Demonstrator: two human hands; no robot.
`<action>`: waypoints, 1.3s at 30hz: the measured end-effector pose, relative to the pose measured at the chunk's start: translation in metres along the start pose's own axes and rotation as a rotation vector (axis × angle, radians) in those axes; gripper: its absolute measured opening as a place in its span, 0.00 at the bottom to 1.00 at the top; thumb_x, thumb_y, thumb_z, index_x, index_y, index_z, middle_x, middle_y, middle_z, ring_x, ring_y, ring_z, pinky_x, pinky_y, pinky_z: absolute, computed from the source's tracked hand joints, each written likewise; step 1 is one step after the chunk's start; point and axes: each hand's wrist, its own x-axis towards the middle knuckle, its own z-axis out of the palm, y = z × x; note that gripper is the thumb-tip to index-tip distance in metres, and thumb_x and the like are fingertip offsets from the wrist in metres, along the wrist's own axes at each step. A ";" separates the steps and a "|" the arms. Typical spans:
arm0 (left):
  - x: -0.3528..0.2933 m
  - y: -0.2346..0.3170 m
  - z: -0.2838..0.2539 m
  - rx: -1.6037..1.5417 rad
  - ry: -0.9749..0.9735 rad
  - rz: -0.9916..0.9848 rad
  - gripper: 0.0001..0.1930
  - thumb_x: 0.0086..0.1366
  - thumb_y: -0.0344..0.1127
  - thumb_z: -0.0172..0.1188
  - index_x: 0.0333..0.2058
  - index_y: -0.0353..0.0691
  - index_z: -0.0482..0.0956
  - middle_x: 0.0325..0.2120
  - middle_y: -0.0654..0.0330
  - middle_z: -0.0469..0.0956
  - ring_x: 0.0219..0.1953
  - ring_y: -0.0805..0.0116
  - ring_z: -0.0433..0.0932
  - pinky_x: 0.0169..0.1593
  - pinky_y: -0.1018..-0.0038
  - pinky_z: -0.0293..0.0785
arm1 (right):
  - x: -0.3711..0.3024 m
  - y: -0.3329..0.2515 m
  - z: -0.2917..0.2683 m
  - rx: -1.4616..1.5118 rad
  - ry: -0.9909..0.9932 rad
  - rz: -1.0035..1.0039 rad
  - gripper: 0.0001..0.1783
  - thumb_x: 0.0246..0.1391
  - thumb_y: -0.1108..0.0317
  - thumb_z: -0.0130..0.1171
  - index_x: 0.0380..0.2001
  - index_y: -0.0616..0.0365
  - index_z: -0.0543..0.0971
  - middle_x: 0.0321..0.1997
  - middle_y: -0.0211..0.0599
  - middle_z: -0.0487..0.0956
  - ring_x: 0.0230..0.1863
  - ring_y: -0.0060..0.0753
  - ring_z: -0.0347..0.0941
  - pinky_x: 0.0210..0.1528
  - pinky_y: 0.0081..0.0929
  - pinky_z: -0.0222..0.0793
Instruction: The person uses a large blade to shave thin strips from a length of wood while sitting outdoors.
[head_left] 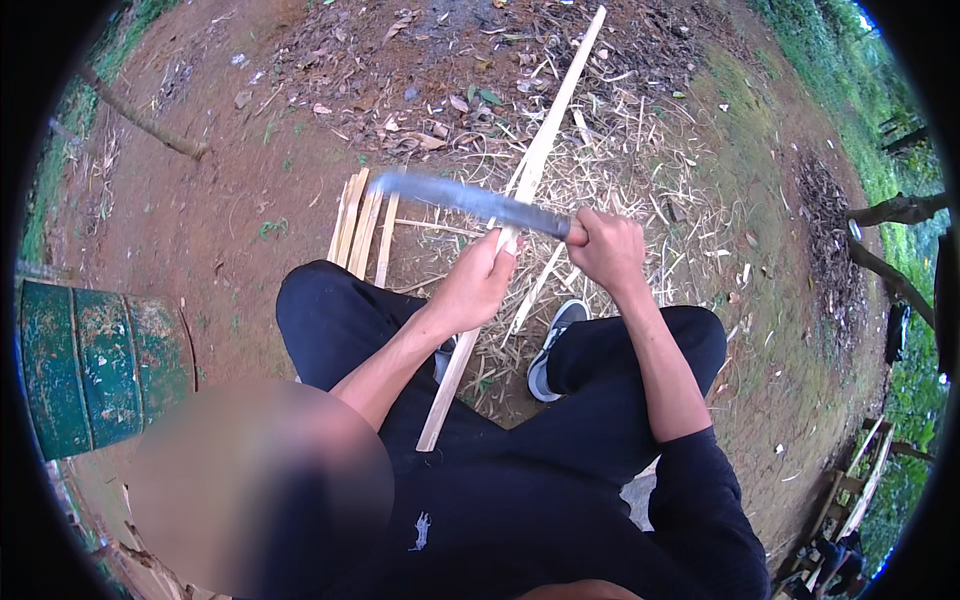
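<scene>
A long pale strip of wood or bamboo slants from my lap up and away to the far right. My left hand is closed around it near its middle. In my right hand is the handle of a machete, fingers wrapped tight. Its long dark blade points left and lies across the strip just beyond my left hand. The blade's far end is slightly blurred. I cannot tell whether the edge bites into the strip.
Several cut strips lie beside my left knee. Shavings litter the soil ahead and between my shoes. A rusty green drum stands at the left. Branches and a wooden rack are at the right.
</scene>
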 end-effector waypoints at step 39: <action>0.002 0.004 0.007 -0.303 0.172 0.097 0.12 0.75 0.38 0.49 0.43 0.32 0.71 0.18 0.65 0.70 0.11 0.79 0.70 0.13 0.78 0.66 | 0.005 -0.021 0.006 0.312 -0.061 0.109 0.05 0.39 0.74 0.64 0.20 0.60 0.77 0.14 0.44 0.74 0.16 0.43 0.74 0.21 0.34 0.66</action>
